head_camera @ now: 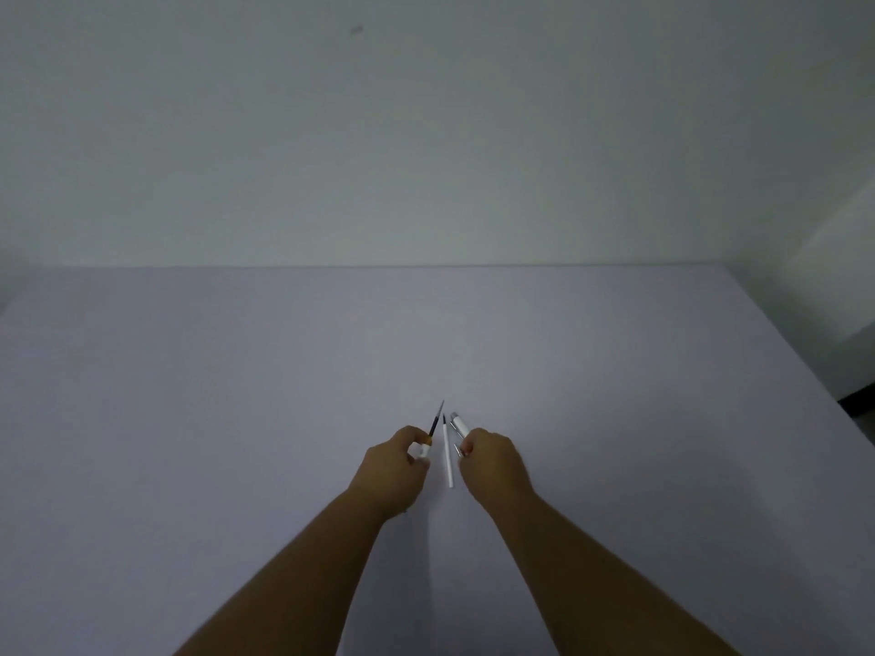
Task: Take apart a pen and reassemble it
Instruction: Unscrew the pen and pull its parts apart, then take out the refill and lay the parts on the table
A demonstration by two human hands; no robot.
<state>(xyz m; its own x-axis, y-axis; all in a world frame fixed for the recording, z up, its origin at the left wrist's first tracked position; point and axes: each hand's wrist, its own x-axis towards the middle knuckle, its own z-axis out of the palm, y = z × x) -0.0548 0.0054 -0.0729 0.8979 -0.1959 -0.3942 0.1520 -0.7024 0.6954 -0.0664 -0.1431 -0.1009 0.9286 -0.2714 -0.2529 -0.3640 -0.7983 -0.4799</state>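
Left hand (pixel 400 459) pinches the refill (pixel 436 421); right hand (pixel 490 459) at 3 o'clock grips the barrel (pixel 460 424). Line tip with bore, then slide gently.

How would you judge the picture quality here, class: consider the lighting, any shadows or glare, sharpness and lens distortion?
Head view: dim, even light, no glare, barely any shadow on the table; wide-angle stretch flares both forearms toward the bottom edge; the left hand, right hand and the thin white refill lying between them are small and soft, so fine pen detail is hard to read.
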